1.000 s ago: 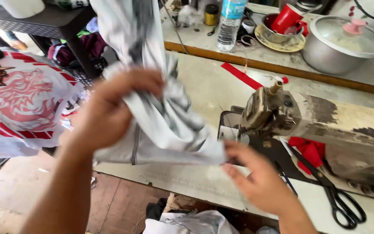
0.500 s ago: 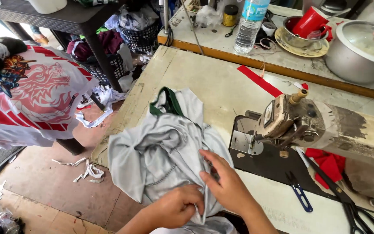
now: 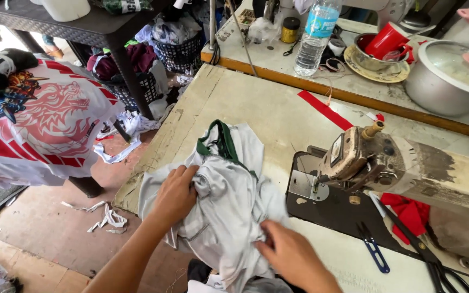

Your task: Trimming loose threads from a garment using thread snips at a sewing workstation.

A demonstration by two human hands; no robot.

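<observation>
A crumpled light grey fabric garment with dark green collar trim is spread over the near left part of the worn cream-coloured table, with its lower edge hanging over the table's front edge. The left hand is laid on the left side of the garment, its fingers curled and closed into a bunch of the grey cloth. The right hand is placed at the lower right of the garment, its fingertips pinched on a fold of the cloth near the table's front edge. The two hands are set near each other, with rumpled fabric between them.

Just to the right of the garment, an old beige metal sewing machine is mounted on a dark plate set in the table. A pair of small blue-handled thread snips is seen in front of the machine, and black-handled scissors lie further right, beside a scrap of red cloth. A strip of red tape is stuck to the table behind the garment. On the further table, a clear plastic water bottle, a red plastic cup and a lidded metal pot are seen. To the left, a white and red printed jersey is draped, and cloth scraps are scattered on the floor.
</observation>
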